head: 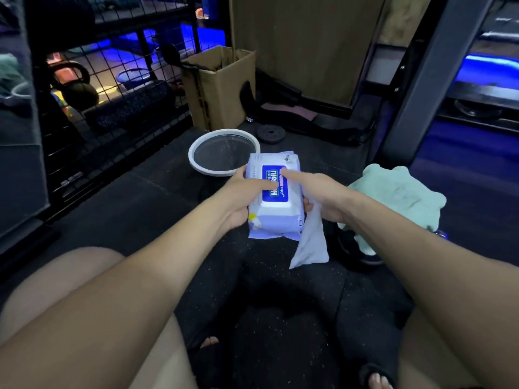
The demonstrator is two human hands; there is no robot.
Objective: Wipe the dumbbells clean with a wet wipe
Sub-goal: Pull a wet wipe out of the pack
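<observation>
I hold a lilac pack of wet wipes (276,220) with a blue label over the dark floor. My left hand (244,196) grips its left side, thumb pressed on the label. My right hand (317,196) presses its index finger on the label's top and clamps a white wet wipe (310,242) that hangs down beside the pack. A dark dumbbell (356,248) lies on the floor to the right, mostly covered by a mint green towel (398,197); only its round end shows.
A white-rimmed round basin (196,161) sits just beyond the pack. Behind it stand a cardboard box (219,88) and a small black weight plate (271,133). A black wire rack (112,102) with a kettlebell (75,85) lines the left. My bare knees frame the bottom.
</observation>
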